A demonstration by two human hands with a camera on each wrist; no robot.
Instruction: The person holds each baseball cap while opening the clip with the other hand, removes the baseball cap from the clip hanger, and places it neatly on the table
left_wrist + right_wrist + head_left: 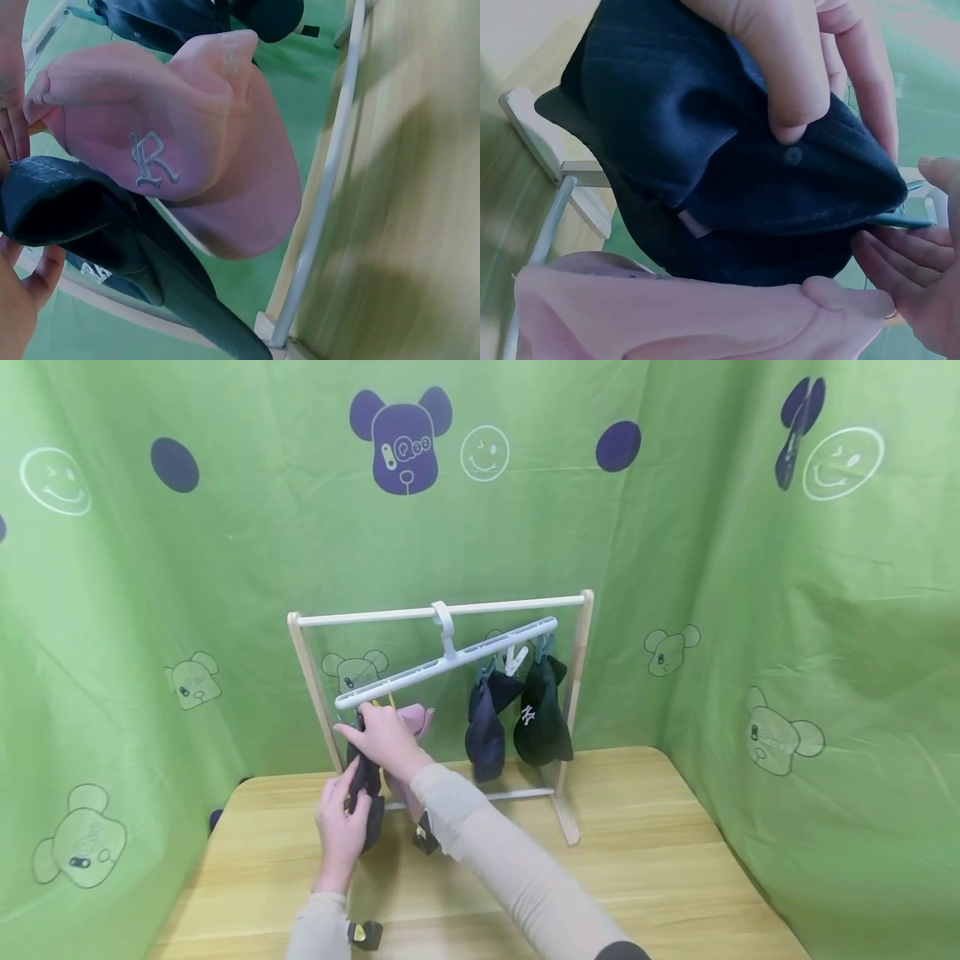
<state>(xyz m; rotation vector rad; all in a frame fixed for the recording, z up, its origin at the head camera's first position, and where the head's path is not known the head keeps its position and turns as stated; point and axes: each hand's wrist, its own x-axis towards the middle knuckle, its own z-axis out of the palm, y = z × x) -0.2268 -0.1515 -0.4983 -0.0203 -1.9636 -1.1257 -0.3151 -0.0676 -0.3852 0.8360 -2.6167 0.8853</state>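
Note:
My left hand [345,827] grips a dark navy baseball cap [652,112] by its crown, thumb pressing beside a small eyelet in the right wrist view. The cap hangs below the low left end of a pale blue clip hanger [397,683]. My right hand [388,739] is at the cap's top edge; its straight fingers touch the edge beside a teal clip [904,221], thumb held apart from it. Right beside them hangs a pink cap [150,120] with an embroidered R, its yellow clip [392,700] partly covered by my right hand in the head view.
The hanger tilts up to the right on a wooden rack [577,685] with a white top bar [367,616]. On its right side hang a navy cap [486,735] and a black cap [543,718], a white clip [515,660] between them. Green curtains surround the wooden table [637,860].

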